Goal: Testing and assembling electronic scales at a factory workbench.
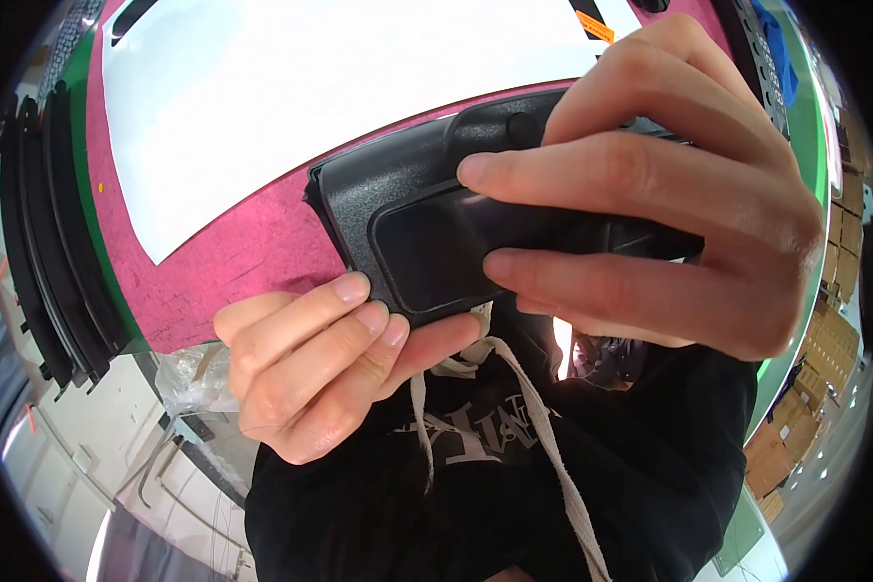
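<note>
Mid-fit: black plastic housing (pixel 398 184) gripped by left hand (pixel 310 373) underneath, right hand (pixel 689 194) clamped across its flat panel (pixel 436 252); next, probably firm, even pressing.

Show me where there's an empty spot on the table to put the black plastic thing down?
The big white sheet on the magenta mat looks bare, bordered left by the black strips and below by the black plastic part. The strip of mat between sheet and part is free too. Nearer, it's crowded: the left hand and right hand both grip the part.
</note>
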Demonstrator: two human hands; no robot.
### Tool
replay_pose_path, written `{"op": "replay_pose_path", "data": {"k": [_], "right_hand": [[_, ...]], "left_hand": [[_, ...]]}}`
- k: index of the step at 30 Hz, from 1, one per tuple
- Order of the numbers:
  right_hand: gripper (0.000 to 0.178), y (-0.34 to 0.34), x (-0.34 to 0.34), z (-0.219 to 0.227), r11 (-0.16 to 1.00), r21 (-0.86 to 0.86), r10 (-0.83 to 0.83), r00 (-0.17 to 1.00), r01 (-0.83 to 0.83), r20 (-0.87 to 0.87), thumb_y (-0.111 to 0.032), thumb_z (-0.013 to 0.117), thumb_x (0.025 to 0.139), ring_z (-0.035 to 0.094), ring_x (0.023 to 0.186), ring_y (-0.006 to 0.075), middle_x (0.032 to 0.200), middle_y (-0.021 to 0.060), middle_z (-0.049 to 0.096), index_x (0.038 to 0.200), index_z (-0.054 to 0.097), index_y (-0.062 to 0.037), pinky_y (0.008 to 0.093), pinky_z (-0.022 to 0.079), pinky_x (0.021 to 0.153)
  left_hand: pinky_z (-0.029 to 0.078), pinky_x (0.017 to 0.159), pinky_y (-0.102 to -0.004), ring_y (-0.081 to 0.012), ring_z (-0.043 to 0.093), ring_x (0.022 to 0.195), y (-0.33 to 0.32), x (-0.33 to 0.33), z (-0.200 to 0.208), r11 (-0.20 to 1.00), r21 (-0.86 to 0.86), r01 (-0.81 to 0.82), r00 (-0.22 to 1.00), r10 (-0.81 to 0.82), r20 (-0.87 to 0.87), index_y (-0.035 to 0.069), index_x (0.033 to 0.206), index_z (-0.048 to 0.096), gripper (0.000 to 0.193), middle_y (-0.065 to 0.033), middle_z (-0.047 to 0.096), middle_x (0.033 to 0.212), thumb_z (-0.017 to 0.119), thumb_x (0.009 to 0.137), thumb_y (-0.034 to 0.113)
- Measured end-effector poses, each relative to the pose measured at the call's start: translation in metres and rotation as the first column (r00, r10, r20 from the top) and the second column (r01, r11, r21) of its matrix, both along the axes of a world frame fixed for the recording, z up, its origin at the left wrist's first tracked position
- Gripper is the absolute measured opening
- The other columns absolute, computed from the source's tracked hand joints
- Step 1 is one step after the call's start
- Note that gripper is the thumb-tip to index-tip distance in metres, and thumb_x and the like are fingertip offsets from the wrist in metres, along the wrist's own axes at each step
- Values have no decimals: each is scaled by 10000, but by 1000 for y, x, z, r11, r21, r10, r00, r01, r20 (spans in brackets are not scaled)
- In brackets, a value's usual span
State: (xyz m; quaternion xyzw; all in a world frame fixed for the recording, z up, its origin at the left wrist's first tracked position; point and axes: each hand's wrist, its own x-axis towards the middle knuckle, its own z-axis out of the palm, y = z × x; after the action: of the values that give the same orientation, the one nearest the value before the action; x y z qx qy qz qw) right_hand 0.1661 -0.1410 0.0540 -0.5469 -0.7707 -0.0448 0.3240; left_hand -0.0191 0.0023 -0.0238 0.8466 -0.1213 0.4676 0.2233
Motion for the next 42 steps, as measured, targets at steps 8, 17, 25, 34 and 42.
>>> {"op": "replay_pose_path", "data": {"k": [8,17,25,34,42], "right_hand": [[314,2,2,-4,999,39,17,1000,-17,0,-257,733,526,560,711,195,937,127,679,792,719,-91,311,396,590],[309,5,10,-27,973,225,29,997,-45,75,-251,730,548,562,694,192,942,128,684,805,722,-80,296,395,576],[297,-38,41,1,999,-27,46,993,-43,113,-237,737,592,557,725,234,963,188,676,822,719,-50,305,407,574],[281,-87,83,-3,968,-241,68,997,-73,-29,-284,738,680,529,743,254,978,228,653,820,704,-44,322,400,596],[279,-93,95,-9,961,-226,152,987,-158,-43,-283,739,691,510,735,249,996,246,646,833,705,-46,325,395,607]], "left_hand": [[428,509,-213,-162,619,746,-3,-2,5,999,-22,-43,999,42,-34,81,843,666,435,-19,596,856,923,518,214],[464,550,-232,-227,662,830,-1,3,3,999,-37,21,996,-24,-90,43,872,667,360,-73,648,896,873,611,183],[443,547,-237,-270,686,917,8,-2,6,996,65,56,989,-46,-137,31,912,621,357,-107,684,906,807,706,255],[417,548,-233,-260,695,884,10,-9,2,989,146,16,993,1,-115,51,892,589,357,-82,682,918,767,757,330],[431,590,-260,-277,691,896,12,-13,4,984,177,-3,990,28,-140,58,888,587,357,-84,676,902,752,778,354]]}}
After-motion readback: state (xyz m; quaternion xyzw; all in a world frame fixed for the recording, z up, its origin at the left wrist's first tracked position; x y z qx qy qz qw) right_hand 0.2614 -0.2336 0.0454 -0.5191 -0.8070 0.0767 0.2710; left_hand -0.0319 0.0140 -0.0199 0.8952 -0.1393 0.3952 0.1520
